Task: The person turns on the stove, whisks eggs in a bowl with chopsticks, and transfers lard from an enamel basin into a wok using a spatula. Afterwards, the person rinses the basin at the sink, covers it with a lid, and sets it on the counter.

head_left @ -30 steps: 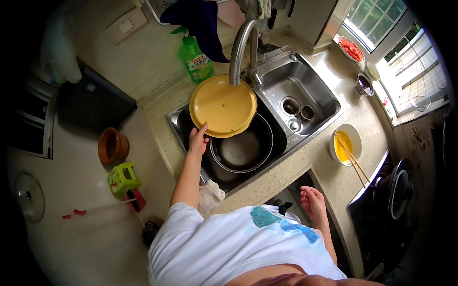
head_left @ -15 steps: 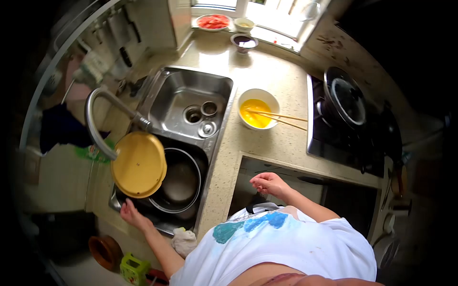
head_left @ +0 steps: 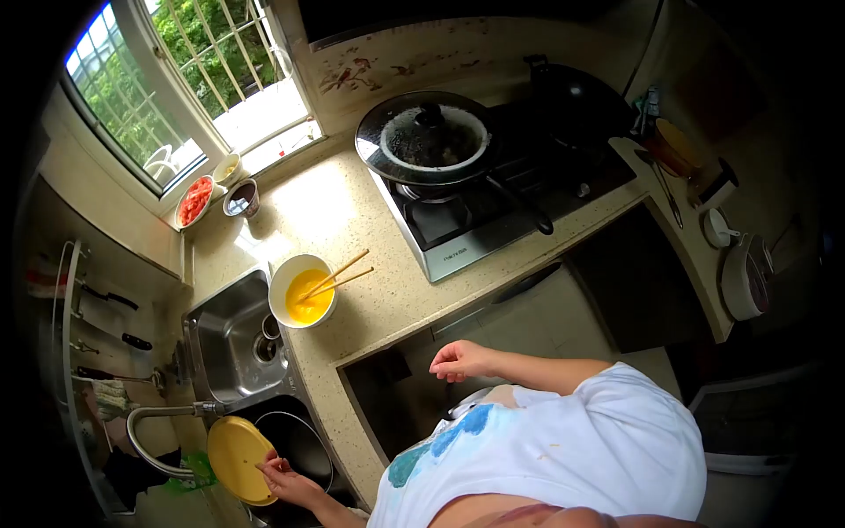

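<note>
My left hand (head_left: 289, 480) is at the lower left with loosely bent fingers, in front of the right edge of a round yellow lid (head_left: 236, 459). Whether it touches the lid I cannot tell. The lid leans over a dark pot (head_left: 295, 449) in the near sink basin. In front of my body, over the gap below the counter, my right hand (head_left: 462, 361) hangs with its fingers slightly curled and apart, nothing visible in it. On the counter stands a white bowl (head_left: 280, 295) of beaten egg (head_left: 308, 297), with chopsticks (head_left: 339, 280) resting in it.
A lidded pan (head_left: 427, 141) sits on the gas stove (head_left: 458, 251), a black wok (head_left: 576, 106) behind it. By the window are a plate of red pieces (head_left: 194, 201), a small bowl (head_left: 228, 169) and a dark-filled bowl (head_left: 241, 200). A curved faucet (head_left: 145, 431) reaches over the sink (head_left: 231, 339).
My view has turned right toward the stove, so the sink shifts to the lower left. My left hand now overlaps the yellow lid's edge. My right hand stays before my body.
</note>
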`<move>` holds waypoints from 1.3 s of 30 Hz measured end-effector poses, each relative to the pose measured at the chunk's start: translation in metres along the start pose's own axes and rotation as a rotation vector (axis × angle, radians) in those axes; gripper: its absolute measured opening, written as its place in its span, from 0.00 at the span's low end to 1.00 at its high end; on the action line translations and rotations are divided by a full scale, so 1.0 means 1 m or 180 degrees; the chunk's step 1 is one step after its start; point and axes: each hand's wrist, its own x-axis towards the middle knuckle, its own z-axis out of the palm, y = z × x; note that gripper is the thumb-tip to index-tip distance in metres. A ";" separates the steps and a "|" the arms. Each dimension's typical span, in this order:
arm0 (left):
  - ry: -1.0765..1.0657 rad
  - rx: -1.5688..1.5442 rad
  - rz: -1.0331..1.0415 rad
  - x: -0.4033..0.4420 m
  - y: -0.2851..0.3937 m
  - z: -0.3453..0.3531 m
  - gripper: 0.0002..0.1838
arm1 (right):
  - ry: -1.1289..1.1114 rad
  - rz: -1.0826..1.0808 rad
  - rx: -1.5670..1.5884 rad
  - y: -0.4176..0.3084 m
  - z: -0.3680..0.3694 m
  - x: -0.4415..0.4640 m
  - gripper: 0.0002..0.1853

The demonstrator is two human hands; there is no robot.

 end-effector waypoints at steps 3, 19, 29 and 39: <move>-0.0712 0.0089 -0.0299 -0.040 0.002 0.071 0.16 | 0.0404 -0.0119 0.0283 0.014 -0.049 -0.049 0.11; -0.5992 0.2320 0.0337 -0.351 -0.016 0.328 0.18 | 0.2877 -0.0498 0.1274 0.173 -0.306 -0.342 0.08; -0.6776 0.2123 0.1288 -0.414 -0.025 0.453 0.16 | 0.3527 -0.1113 0.1413 0.154 -0.399 -0.385 0.09; -0.6908 0.1642 0.0887 -0.469 -0.031 0.574 0.16 | 0.4139 -0.1164 0.1688 0.134 -0.521 -0.420 0.11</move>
